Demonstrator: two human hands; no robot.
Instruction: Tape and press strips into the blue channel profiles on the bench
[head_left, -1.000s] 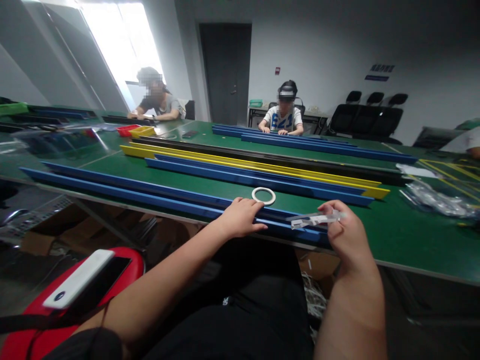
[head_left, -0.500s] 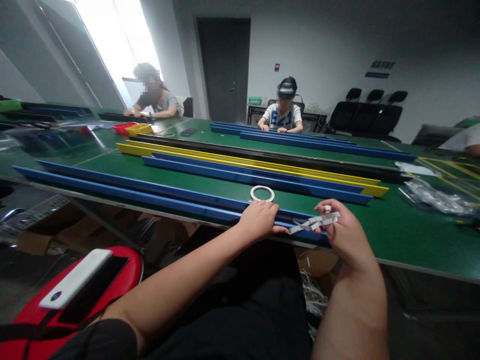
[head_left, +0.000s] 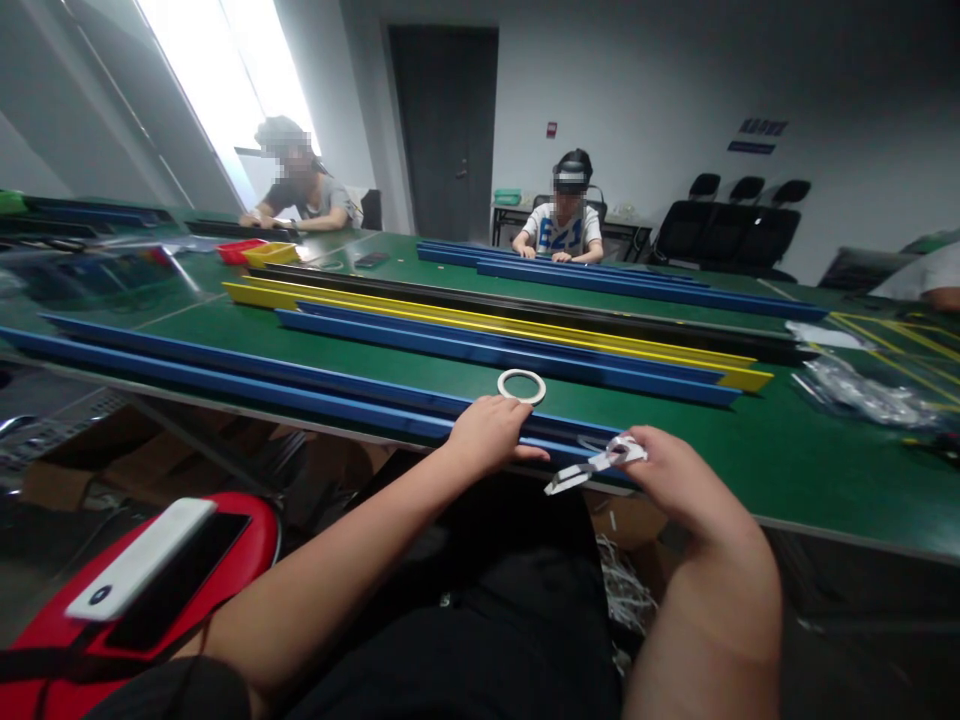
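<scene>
A long blue rail (head_left: 315, 401) with raised edges lies along the near edge of the green table (head_left: 787, 470). My left hand (head_left: 491, 432) is closed over this rail near its right part, with the thumb stretched along the near side. At the rail's right end, my right hand (head_left: 664, 465) pinches crumpled white strips (head_left: 577, 476), which look like peeled tape backing. The strips hang to the left across the table edge. Just beyond my left hand lies a flat roll of white tape (head_left: 522, 372), partly covered by the fingers.
Farther back lie more blue rails (head_left: 510, 358), a yellow rail (head_left: 247, 293) and a black rail (head_left: 675, 332). Clear plastic bags (head_left: 870, 390) lie at right. Two people sit across the table. On a red stool (head_left: 45, 640) rests a white device (head_left: 142, 560). White scraps (head_left: 626, 590) lie below.
The near blue rail has slid to the left, and my left hand has moved left with it. My right hand has shifted slightly left and lower; the white strips now hang lower.
</scene>
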